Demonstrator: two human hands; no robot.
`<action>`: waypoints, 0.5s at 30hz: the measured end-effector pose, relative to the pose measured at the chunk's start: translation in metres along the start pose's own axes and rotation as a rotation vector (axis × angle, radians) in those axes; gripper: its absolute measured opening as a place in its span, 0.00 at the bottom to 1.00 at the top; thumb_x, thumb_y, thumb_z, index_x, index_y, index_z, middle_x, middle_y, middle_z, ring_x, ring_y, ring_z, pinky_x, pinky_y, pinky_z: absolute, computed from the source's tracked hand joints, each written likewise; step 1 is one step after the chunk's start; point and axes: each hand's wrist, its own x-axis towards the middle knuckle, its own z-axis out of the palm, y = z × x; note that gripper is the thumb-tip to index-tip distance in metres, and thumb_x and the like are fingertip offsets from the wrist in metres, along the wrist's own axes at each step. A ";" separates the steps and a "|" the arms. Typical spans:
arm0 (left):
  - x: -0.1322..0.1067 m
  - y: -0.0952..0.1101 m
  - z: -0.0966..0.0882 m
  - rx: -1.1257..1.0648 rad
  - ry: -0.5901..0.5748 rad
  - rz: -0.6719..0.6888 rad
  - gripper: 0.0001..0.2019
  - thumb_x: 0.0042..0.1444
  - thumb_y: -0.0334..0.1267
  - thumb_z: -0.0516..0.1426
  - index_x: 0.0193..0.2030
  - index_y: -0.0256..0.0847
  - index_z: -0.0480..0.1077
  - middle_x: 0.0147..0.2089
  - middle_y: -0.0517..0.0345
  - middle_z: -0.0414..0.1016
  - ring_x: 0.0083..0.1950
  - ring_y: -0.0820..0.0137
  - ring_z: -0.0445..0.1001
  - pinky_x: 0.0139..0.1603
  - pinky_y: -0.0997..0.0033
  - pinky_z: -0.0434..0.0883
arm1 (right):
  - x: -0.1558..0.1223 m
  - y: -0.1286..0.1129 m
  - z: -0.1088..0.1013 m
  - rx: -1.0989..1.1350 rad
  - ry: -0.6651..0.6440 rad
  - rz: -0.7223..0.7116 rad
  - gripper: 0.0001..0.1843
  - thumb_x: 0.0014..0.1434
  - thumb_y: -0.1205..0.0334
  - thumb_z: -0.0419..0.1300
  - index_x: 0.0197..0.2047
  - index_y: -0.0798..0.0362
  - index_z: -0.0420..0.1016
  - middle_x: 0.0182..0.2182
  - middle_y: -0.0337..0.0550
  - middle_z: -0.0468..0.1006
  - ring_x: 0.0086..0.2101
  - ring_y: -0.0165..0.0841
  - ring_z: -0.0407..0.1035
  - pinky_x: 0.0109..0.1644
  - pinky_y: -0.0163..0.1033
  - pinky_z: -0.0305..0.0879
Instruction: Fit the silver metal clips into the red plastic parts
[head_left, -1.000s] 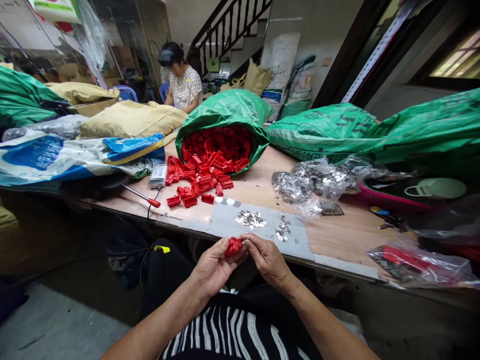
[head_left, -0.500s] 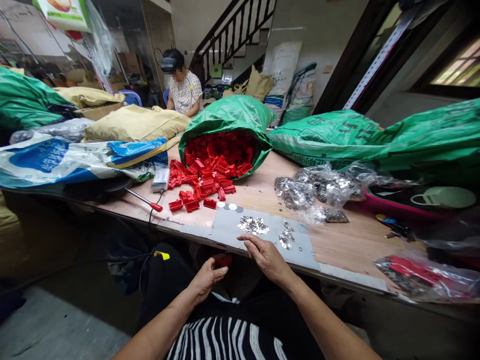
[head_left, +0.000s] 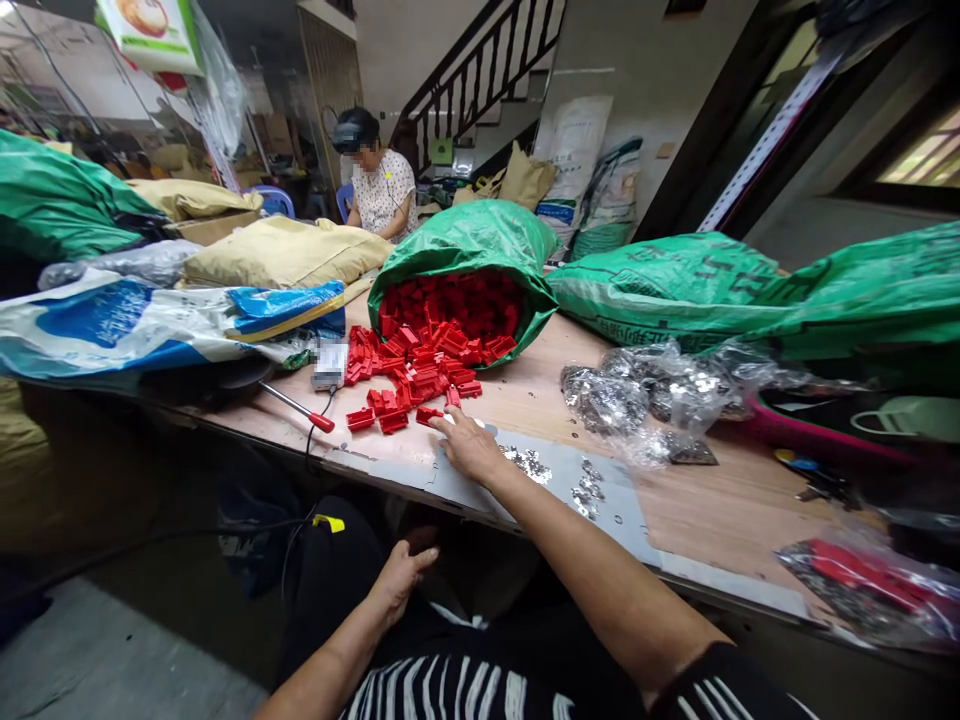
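My right hand (head_left: 471, 445) reaches over the table, fingers stretched out, fingertips at a red plastic part (head_left: 428, 415) lying at the near edge of a pile of such red plastic parts (head_left: 420, 378). Whether the fingertips have closed on that part is not clear. Low over my lap, below the table edge, my left hand (head_left: 401, 582) has its thumb apart from the fingers. Nothing shows in it, though its fingertips are in shadow. Small flat metal pieces (head_left: 529, 463) lie on a grey mat (head_left: 480, 490), partly behind my right forearm, with a second small heap (head_left: 587, 488) to the right.
A green sack (head_left: 469, 235) spills red parts onto the table. Clear bags of metal pieces (head_left: 607, 398) lie to the right. A red-handled tool (head_left: 300, 405) and a blue-and-white sack (head_left: 165, 320) are on the left. Another person (head_left: 384, 190) sits across the table.
My right hand has moved left and forward from the metal pieces to the red parts. The red part seen in my left hand earlier no longer shows, and that hand has dropped slightly.
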 end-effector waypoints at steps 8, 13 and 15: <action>-0.022 0.028 0.010 0.051 -0.131 0.069 0.27 0.43 0.46 0.67 0.50 0.38 0.72 0.47 0.45 0.76 0.42 0.64 0.76 0.44 0.67 0.67 | 0.013 0.005 -0.004 0.066 0.069 -0.024 0.14 0.62 0.67 0.53 0.50 0.51 0.72 0.47 0.49 0.73 0.47 0.38 0.68 0.49 0.40 0.63; -0.047 0.061 0.030 -0.052 -0.214 0.187 0.22 0.49 0.43 0.64 0.50 0.37 0.71 0.43 0.47 0.77 0.40 0.65 0.77 0.43 0.68 0.69 | -0.032 0.005 -0.017 0.215 0.136 -0.079 0.11 0.63 0.61 0.55 0.48 0.50 0.73 0.42 0.43 0.76 0.41 0.33 0.69 0.45 0.35 0.63; -0.056 0.073 0.038 -0.175 -0.261 0.171 0.23 0.53 0.44 0.61 0.55 0.41 0.66 0.44 0.48 0.76 0.40 0.66 0.77 0.40 0.68 0.71 | -0.059 0.003 -0.020 0.424 0.143 -0.115 0.09 0.61 0.62 0.57 0.44 0.51 0.75 0.38 0.42 0.77 0.37 0.32 0.70 0.42 0.35 0.63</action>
